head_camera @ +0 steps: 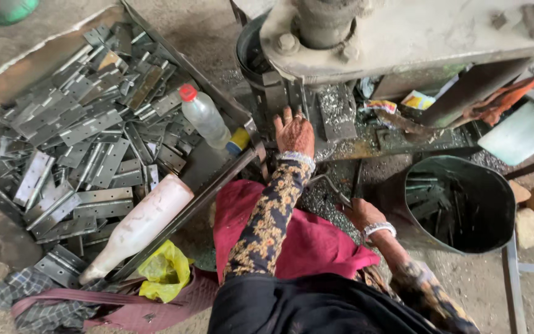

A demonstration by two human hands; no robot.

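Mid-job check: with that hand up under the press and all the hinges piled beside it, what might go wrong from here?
1. The left hand lies on the bed under the press head; its fingers could be crushed if it comes down.
2. Metal shavings litter the bed by bare skin; cuts seem likely.
3. The clear bottle and white bottle lie loose on the hinges and might roll off.
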